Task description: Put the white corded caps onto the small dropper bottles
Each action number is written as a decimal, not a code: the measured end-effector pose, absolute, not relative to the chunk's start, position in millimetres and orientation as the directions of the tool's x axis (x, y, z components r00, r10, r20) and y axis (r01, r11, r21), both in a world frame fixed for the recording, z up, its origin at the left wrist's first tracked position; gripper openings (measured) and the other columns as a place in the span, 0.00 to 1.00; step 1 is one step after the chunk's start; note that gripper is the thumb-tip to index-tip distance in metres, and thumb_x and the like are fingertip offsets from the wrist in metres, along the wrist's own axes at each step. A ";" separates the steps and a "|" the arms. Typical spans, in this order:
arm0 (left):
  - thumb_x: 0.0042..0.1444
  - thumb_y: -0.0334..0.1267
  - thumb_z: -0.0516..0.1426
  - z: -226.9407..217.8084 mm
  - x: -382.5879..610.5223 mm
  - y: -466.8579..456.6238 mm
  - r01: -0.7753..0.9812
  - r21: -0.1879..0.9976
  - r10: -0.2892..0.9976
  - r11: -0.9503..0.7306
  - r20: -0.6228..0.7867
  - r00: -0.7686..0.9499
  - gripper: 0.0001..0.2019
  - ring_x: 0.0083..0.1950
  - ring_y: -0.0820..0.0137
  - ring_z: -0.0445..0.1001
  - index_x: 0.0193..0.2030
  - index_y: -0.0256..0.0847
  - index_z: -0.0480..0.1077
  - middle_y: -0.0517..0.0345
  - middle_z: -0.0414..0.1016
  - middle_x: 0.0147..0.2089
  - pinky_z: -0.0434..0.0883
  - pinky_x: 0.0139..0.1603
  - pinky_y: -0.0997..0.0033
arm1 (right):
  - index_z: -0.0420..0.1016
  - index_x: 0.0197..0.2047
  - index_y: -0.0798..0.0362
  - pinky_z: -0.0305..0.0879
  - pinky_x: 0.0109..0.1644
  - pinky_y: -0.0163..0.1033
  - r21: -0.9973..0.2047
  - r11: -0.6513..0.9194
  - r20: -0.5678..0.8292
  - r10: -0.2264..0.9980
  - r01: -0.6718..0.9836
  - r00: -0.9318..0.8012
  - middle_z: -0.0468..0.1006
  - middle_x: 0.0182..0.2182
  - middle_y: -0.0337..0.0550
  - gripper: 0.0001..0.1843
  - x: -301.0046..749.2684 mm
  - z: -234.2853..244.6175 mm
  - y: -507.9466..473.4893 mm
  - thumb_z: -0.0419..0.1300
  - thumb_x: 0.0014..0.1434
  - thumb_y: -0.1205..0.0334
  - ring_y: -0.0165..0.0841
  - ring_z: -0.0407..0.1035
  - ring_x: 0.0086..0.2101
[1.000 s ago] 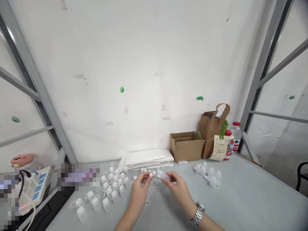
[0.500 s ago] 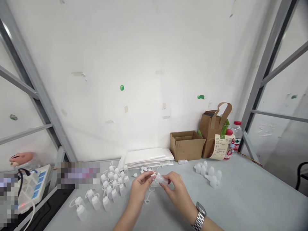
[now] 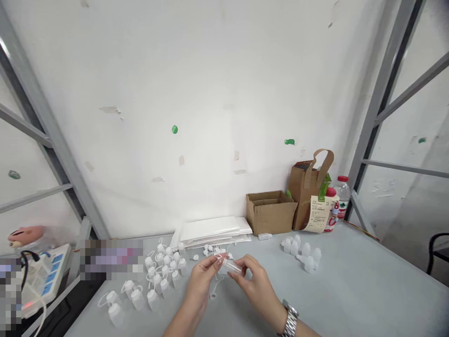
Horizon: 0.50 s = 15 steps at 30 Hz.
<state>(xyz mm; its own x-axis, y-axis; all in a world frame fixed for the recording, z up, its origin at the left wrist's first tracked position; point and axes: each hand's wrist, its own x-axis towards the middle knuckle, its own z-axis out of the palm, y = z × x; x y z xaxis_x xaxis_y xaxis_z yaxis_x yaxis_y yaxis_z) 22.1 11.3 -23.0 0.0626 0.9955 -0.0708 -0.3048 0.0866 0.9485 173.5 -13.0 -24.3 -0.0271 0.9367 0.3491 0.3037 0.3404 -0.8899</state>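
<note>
My right hand (image 3: 249, 276), with a metal watch on its wrist, pinches a small translucent plastic bottle (image 3: 232, 267) that lies tilted between my hands. At the bottle's upper left end, the fingers of my left hand (image 3: 206, 277) close on a small white piece, perhaps a cap or strap, mostly hidden by the fingertips. Just below the hands a loose white strap with a ring (image 3: 213, 295) lies on the table. Several capped small bottles (image 3: 163, 271) with looped straps stand to the left of my left hand. Behind my fingers are small white caps (image 3: 207, 249).
More translucent pieces (image 3: 306, 255) lie to the right on the grey table (image 3: 351, 290). Along the wall are flat white packets (image 3: 210, 230), a cardboard box (image 3: 271, 217), a paper bag (image 3: 303, 192) and a water bottle (image 3: 342, 194). A power strip (image 3: 52, 271) sits at the left.
The small bottle has turned slightly and dropped a little at its right end, still held between both hands. The whole view has shifted slightly.
</note>
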 end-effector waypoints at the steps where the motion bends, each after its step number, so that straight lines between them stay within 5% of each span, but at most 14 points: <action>1: 0.31 0.49 0.68 -21.9 21.2 11.6 -0.295 0.951 0.995 0.088 -0.071 0.065 0.20 0.49 0.55 0.72 0.31 0.37 0.79 0.47 0.80 0.39 0.61 0.56 0.58 | 0.71 0.27 0.54 0.57 0.37 0.39 -0.933 0.281 0.274 0.960 0.224 -0.061 0.69 0.25 0.40 0.14 173.2 -23.3 -11.3 0.62 0.51 0.51 0.34 0.62 0.29; 5: 0.33 0.50 0.67 -16.9 20.3 9.6 -0.244 0.967 0.997 0.068 -0.055 0.061 0.20 0.49 0.55 0.72 0.31 0.39 0.79 0.48 0.80 0.39 0.61 0.56 0.57 | 0.69 0.21 0.55 0.54 0.30 0.35 -0.992 -0.019 0.019 0.958 -0.127 -0.287 0.61 0.14 0.32 0.26 171.9 -22.5 -3.2 0.59 0.47 0.37 0.26 0.54 0.20; 8: 0.34 0.51 0.66 -16.8 22.3 7.8 -0.183 0.982 0.999 0.036 -0.033 0.018 0.18 0.51 0.53 0.71 0.29 0.40 0.79 0.48 0.80 0.42 0.61 0.56 0.56 | 0.66 0.19 0.54 0.51 0.28 0.34 -0.948 -0.154 -0.065 0.951 -0.279 -0.302 0.56 0.10 0.28 0.28 170.9 -25.8 0.4 0.59 0.44 0.34 0.23 0.46 0.16; 15: 0.34 0.51 0.65 -23.5 21.7 12.3 -0.178 0.984 0.999 -0.003 -0.005 -0.044 0.19 0.60 0.51 0.63 0.31 0.40 0.79 0.45 0.73 0.53 0.58 0.60 0.56 | 0.68 0.33 0.55 0.56 0.29 0.33 -0.978 -0.066 -0.035 0.987 -0.199 -0.154 0.73 0.20 0.35 0.29 172.4 -25.0 -1.3 0.67 0.38 0.40 0.27 0.62 0.22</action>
<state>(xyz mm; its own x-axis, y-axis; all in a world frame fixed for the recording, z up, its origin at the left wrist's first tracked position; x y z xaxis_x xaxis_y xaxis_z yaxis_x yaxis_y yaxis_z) 21.7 12.3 -23.5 -0.0440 0.9990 -0.0048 -0.1780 -0.0031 0.9840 172.4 -1.3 -25.0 -0.1545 0.9874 -0.0355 -0.1986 -0.0662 -0.9778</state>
